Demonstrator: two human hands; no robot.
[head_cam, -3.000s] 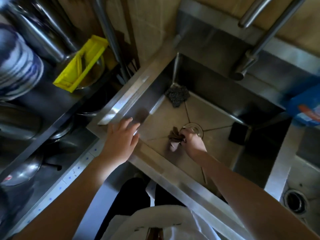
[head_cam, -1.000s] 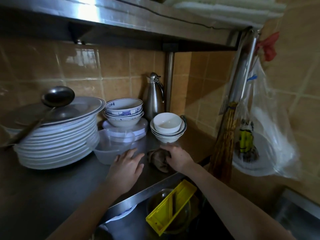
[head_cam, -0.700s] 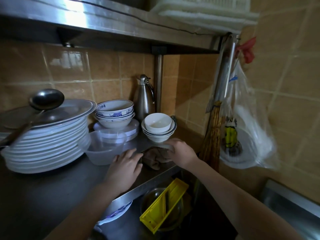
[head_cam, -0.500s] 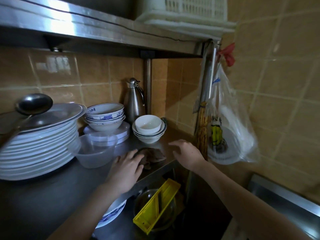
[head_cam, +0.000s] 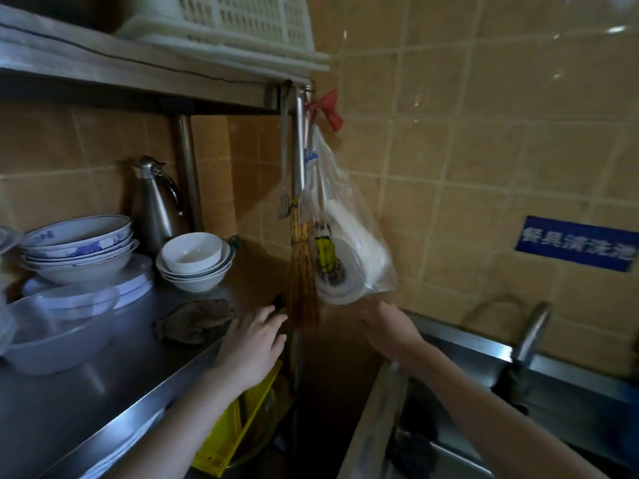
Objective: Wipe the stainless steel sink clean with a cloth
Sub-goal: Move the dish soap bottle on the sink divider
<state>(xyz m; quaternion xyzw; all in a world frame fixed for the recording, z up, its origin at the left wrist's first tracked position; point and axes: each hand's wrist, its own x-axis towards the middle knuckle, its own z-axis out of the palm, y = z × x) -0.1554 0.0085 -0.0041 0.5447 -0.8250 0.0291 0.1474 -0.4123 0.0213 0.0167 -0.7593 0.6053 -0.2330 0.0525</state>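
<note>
Left hand (head_cam: 255, 344): fingers spread, empty, just right of the cloth (head_cam: 193, 319), which lies crumpled on the steel shelf (head_cam: 103, 392). Right hand (head_cam: 387, 329): fingers loosely extended, empty, below the hanging plastic bag (head_cam: 352, 236). Sink (head_cam: 460, 340): near right.

Blur keeps me from reading the blue wall sign (head_cam: 575, 243). The sink (head_cam: 463, 344) runs off the lower right edge; my right hand (head_cam: 390, 331) shows only smeared fingers.

Head view: worn on the person's head, facing forward and slightly down at a tiled wall (head_cam: 449, 167) corner; steel shelf (head_cam: 103, 402) left, sink (head_cam: 460, 344) lower right.
Nearness: close (both forearms (head_cam: 166, 426) enter from the bottom edge).
</note>
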